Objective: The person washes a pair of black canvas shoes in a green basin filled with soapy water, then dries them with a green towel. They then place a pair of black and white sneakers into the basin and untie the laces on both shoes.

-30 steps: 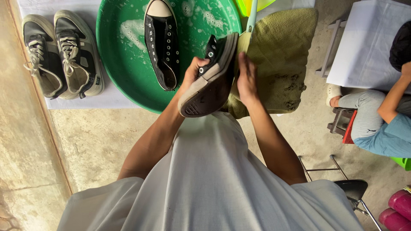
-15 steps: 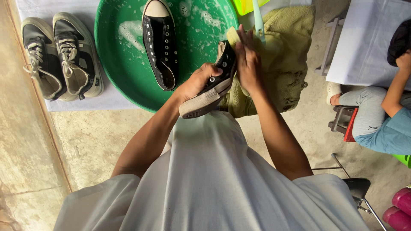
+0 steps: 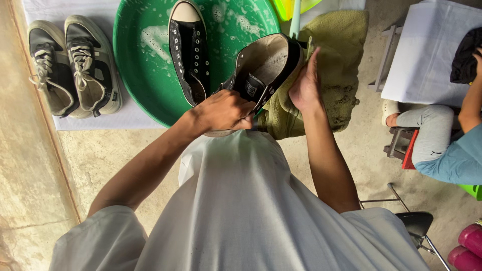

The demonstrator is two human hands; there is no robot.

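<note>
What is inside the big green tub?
Inside the green tub lies one black sneaker on soapy foam. The held sneaker and left hand cover the tub's near edge, so that part stays hidden.
</note>
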